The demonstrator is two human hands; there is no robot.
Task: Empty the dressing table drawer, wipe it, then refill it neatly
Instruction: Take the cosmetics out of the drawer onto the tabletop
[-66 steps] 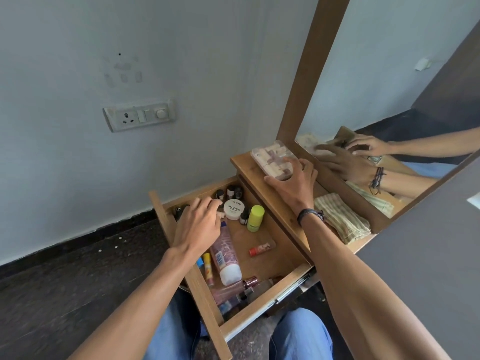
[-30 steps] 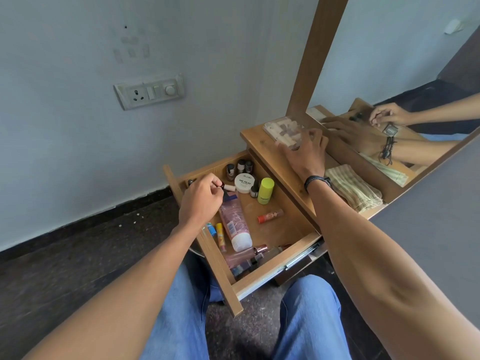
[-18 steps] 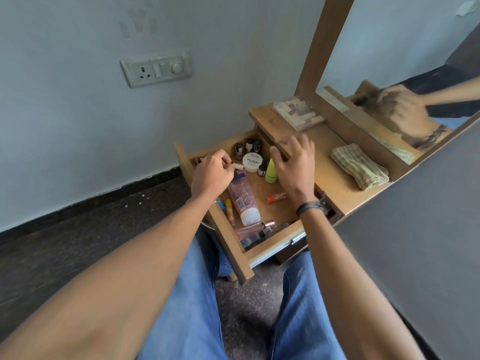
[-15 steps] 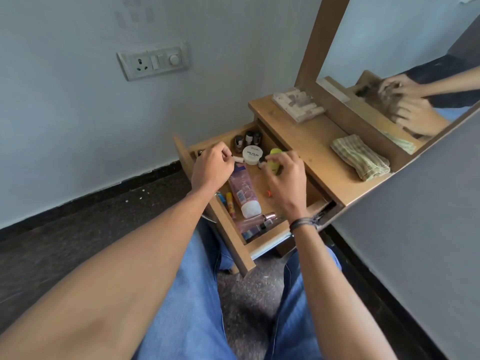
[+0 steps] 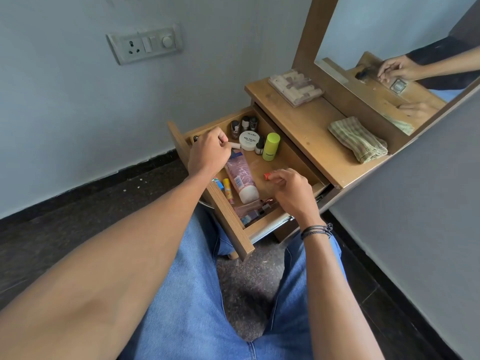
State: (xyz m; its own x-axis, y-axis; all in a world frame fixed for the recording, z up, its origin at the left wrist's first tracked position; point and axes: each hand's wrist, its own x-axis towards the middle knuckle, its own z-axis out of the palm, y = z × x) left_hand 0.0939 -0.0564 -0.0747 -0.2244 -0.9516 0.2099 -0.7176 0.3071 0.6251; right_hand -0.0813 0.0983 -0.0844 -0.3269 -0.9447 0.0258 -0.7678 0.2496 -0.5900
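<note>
Drawer [image 5: 235, 224] pulled open, contents in place. Left hand [image 5: 207, 150] inside at the far-left corner, fingers curled around a small pale tube [image 5: 235, 145]. Right hand [image 5: 292, 192] over the near-right part, fingertips pinching a small red-capped tube [image 5: 267, 176]. Between the hands: pink tube [image 5: 241, 178] lying flat. Beyond the right hand: green bottle [image 5: 271, 146] upright, white nail-polish jar [image 5: 248, 140] beside it, dark little bottles [image 5: 244, 124] at the back. Tabletop [image 5: 311, 131] right of both hands carries a palette box [image 5: 296, 87] and folded striped cloth [image 5: 357, 139].
</note>
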